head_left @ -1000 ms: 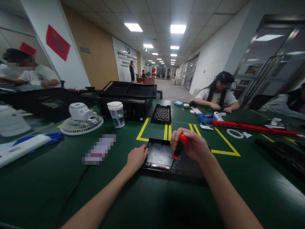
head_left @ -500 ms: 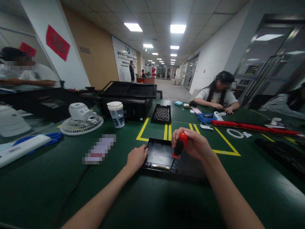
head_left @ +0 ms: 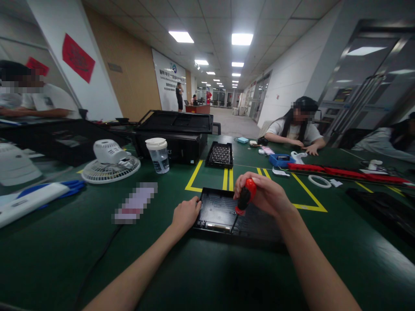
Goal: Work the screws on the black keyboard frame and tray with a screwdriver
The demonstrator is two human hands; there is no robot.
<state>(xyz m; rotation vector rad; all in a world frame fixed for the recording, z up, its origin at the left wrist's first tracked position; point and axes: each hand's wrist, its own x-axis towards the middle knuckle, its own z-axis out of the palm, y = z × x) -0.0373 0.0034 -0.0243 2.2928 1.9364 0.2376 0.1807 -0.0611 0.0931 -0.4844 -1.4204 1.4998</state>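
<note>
A shallow black plastic tray-like panel (head_left: 215,207) with raised edges lies flat on the green table in front of me. My left hand (head_left: 184,216) grips its left edge, fingertips over the rim. In my right hand (head_left: 269,194) is a screwdriver (head_left: 246,195) with a red and black handle, fingers wrapped round the upper part. Its shaft slants down to the left, and the tip meets the panel near its front edge, beside a light strip. Whether a screw sits under the tip is too small to tell. My right hand and forearm hide the panel's right part.
Beyond the panel stand a black tray of small parts (head_left: 220,154), a lidded plastic cup (head_left: 158,156) and a large black case (head_left: 171,144). A white fan (head_left: 110,162) and a pixelated phone-like object (head_left: 136,203) are left. A blue box (head_left: 280,160) lies right, near a seated person (head_left: 303,123).
My right hand and the screwdriver handle have shifted and turned very slightly, with the tip staying at the same spot. My left hand and the panel have not moved.
</note>
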